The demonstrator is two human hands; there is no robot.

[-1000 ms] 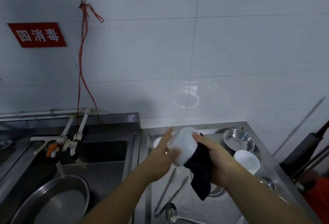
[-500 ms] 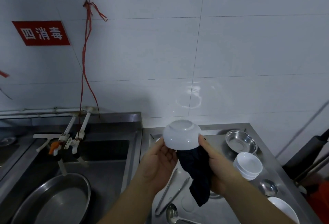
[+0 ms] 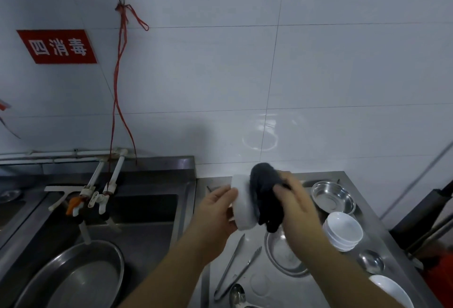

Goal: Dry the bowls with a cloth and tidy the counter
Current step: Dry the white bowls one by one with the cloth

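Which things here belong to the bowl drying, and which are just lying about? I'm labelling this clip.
In the job:
white bowl, held by the left hand
dark cloth, pressed into it by the right hand
stack of white bowls

Lying about:
tongs
ladle
steel dish
steel basin in the sink

Held bowl: a white bowl point(image 3: 242, 206) is held on its side above the counter point(image 3: 326, 176), gripped by the left hand point(image 3: 215, 212).
Cloth: a dark cloth point(image 3: 266, 195) is pressed into the bowl's mouth by the right hand point(image 3: 297, 200).
Right of the held bowl: a steel dish point(image 3: 333, 197) and stacked white bowls point(image 3: 343, 230) are seen.
Below it: tongs point(image 3: 235, 268) are laid on the counter.
Left of it: a sink point(image 3: 137, 234) with a steel basin point(image 3: 71, 280) is seen.
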